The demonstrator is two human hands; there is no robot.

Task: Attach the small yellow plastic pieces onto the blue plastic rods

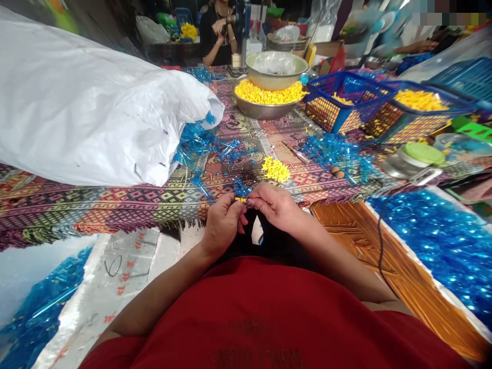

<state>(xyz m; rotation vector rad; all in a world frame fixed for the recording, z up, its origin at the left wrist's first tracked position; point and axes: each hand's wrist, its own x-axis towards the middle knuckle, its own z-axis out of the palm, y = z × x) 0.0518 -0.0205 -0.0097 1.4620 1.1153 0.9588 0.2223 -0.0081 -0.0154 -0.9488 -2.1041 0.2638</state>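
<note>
My left hand [222, 221] and my right hand [273, 205] meet at the near edge of the patterned cloth [115, 202]. Both pinch a small yellow piece [241, 199] between their fingertips. A small blue clear plastic part [241, 187] lies just beyond the fingers; whether it joins the yellow piece I cannot tell. A little heap of yellow pieces [275, 169] sits on the cloth right behind my right hand. Loose blue clear parts [207, 146] are scattered further back.
A big white sack [84, 107] fills the left. Two stacked metal bowls [269, 82] hold yellow pieces at the back. Blue baskets [346, 102] stand right. A box of blue parts [442, 241] sits at my right. Another person [219, 31] sits far behind.
</note>
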